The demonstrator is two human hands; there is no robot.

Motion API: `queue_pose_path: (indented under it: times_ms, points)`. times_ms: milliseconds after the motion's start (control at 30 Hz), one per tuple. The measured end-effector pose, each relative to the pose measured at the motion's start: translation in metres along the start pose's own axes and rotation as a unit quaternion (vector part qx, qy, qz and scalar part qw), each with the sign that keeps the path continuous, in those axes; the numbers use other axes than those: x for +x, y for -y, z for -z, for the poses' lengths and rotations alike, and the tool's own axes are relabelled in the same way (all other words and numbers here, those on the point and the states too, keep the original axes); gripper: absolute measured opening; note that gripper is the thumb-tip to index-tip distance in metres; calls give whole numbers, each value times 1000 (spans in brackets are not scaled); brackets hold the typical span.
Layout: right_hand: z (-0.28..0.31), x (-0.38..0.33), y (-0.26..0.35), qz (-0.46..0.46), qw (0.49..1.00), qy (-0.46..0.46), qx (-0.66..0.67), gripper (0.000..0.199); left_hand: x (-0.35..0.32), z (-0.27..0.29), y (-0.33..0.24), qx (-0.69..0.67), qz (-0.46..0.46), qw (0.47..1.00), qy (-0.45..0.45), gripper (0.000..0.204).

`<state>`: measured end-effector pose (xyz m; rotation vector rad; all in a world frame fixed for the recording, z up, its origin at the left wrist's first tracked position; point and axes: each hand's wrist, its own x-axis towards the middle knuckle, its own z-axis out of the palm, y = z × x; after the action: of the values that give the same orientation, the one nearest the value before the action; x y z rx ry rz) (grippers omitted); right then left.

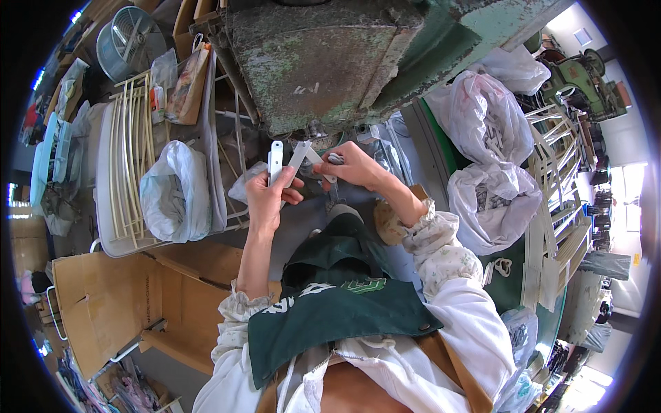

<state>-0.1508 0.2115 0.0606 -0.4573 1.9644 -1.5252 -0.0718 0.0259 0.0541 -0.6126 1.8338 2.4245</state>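
Just below the green machine (310, 76), both my hands are on narrow white strips that look like metal. My left hand (262, 202) is closed on an upright white strip (275, 157) with small holes, its upper end standing clear of the fingers. Between the hands, two more white strip lengths (297, 155) meet at the top in an upturned V. My right hand (357, 167) pinches the right length of that V. A small grey metal piece (335, 158) shows at its fingers. Whether the left strip joins the V is hidden by my left fingers.
Left stand a rack of long pale strips (124, 162) and a white bag (175, 196); nearer is an open cardboard box (110, 303). To the right, white plastic bags (492, 206) with small parts sit on a green table (513, 282), beside stacked pale strips (561, 255).
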Motion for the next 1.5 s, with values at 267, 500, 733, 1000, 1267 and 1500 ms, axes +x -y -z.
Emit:
queue_pose_path:
  times_ms: [267,500,733,1000,1267,1500]
  points:
    - [0,-4,2,-67,996,1,64,30,2,-3,2,7,-29,999,-43,14]
    - [-4,-4,1,-64,993,1,96,31,5,3,7,-8,-18,999,-33,12]
    - [-2,-8,-4,24,990,-34,138,26,-3,-1,-11,22,-41,999,-3,19]
    - [144,-92,-11,47,859,-477,182,34,-16,44,10,-109,-36,993,-17,25]
    - [83,-68,-28,107,925,-166,325,48,-12,21,16,-168,25,981,90,36]
    - [-24,-8,19,76,974,-105,185,23,-4,20,22,-124,14,989,84,25]
